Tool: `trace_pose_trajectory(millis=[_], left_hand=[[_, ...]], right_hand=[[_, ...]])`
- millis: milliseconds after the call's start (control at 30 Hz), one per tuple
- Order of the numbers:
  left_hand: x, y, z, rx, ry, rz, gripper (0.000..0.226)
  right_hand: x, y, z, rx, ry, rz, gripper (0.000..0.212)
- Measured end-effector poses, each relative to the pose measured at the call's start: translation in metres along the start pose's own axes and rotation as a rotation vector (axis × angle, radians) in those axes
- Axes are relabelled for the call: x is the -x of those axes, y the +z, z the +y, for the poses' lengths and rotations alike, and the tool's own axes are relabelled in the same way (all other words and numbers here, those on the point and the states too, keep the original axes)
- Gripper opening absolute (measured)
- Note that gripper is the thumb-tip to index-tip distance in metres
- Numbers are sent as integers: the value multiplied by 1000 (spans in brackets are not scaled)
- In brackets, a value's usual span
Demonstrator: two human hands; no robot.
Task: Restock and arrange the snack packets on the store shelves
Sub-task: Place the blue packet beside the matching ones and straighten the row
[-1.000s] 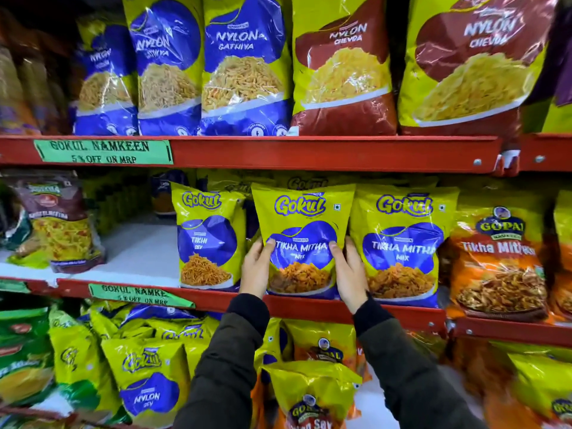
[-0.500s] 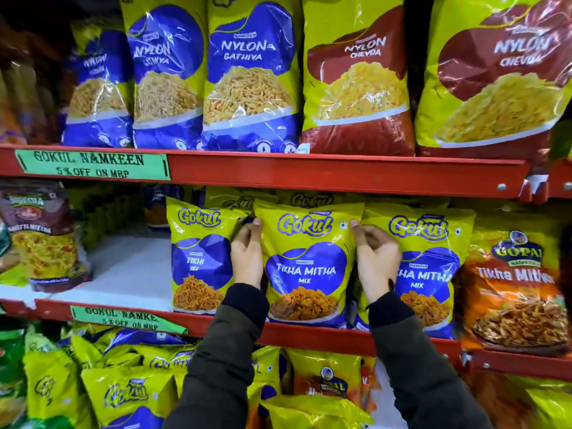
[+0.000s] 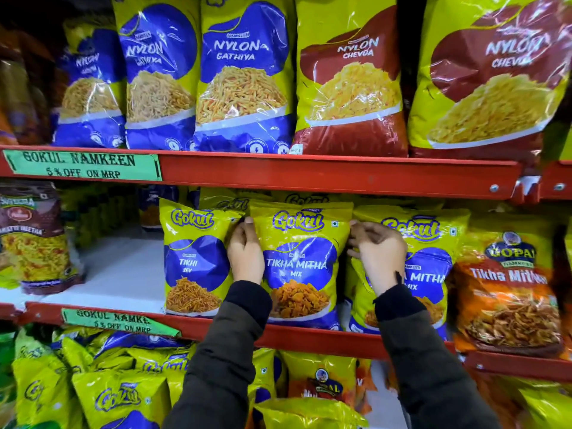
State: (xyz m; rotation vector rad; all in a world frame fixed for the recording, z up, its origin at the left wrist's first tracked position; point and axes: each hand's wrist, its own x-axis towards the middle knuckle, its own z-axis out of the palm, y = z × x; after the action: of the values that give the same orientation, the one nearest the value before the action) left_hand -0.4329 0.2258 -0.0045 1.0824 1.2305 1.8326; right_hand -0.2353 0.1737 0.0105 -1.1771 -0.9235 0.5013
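Note:
A yellow and blue Gokul Tikha Mitha Mix packet stands upright on the middle red shelf. My left hand grips its upper left edge, fingers tucked behind it. My right hand pinches its upper right edge. A Gokul Tikhi Sev packet stands just left of it. A second Tikha Mitha Mix packet stands to the right, partly hidden by my right hand. More Gokul packets show behind this front row.
Large Nylon Gathiya and Nylon Chevda bags fill the top shelf. An orange Gopal Tikha Mitha bag stands at right. Bare white shelf board lies left of the Sev packet. Several yellow packets crowd the lower shelf.
Both hands slid up from the packet's lower sides to its top corners. The packet now stands straighter in the front row. The view has moved closer.

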Motion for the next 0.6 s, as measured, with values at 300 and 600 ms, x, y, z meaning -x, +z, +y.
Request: trace_pose_trajectory(millis=[300, 600], left_hand=[[80, 29, 15, -132, 450, -9, 31], [104, 81, 20, -297, 441, -282, 26]], right_hand=[[15, -60, -17, 30, -256, 216, 7], [-18, -139, 2, 228, -225, 435, 32]])
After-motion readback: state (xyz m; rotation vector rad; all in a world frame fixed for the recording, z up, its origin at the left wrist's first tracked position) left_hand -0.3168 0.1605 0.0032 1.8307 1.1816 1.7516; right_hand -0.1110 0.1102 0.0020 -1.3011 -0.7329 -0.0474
